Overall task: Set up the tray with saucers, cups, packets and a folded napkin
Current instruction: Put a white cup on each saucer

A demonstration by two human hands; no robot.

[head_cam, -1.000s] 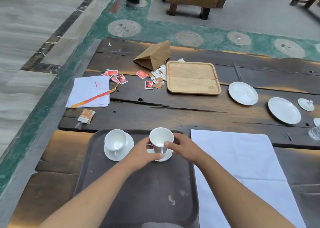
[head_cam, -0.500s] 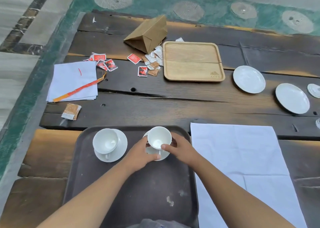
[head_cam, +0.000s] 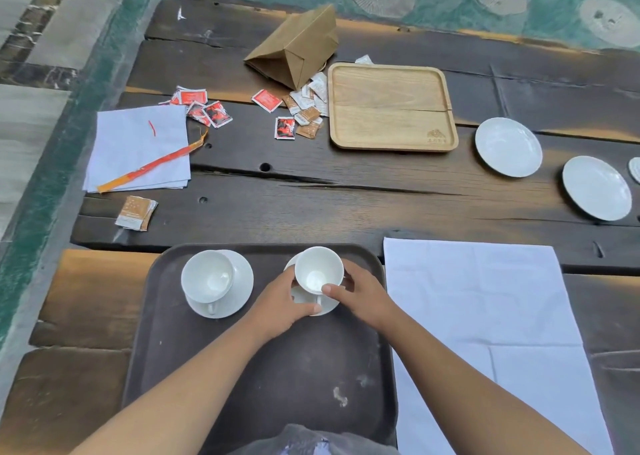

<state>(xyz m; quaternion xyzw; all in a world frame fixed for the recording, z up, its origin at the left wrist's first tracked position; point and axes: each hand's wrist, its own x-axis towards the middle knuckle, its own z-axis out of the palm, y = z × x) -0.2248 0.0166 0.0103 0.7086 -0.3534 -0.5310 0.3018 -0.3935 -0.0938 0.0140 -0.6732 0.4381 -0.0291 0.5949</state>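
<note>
A dark brown tray (head_cam: 194,368) lies at the table's near edge. On its far left a white cup (head_cam: 207,276) stands on a saucer (head_cam: 242,281). To the right a second white cup (head_cam: 318,269) sits on its saucer (head_cam: 299,295). My left hand (head_cam: 280,302) holds that saucer's left side, and my right hand (head_cam: 360,293) grips the cup from the right. A white napkin (head_cam: 485,316) lies flat beside the tray. Red and brown packets (head_cam: 287,117) are scattered further back.
A wooden tray (head_cam: 391,106) sits mid-table beside a tipped brown paper bag (head_cam: 298,46). Two spare white saucers (head_cam: 507,146) lie at the right. A stack of white paper (head_cam: 138,146) with an orange strip and a brown packet (head_cam: 135,212) lie at the left.
The cup has come down from a tilted, raised pose and now rests upright on the right saucer. Both hands stay around it. The camera has tipped downward.
</note>
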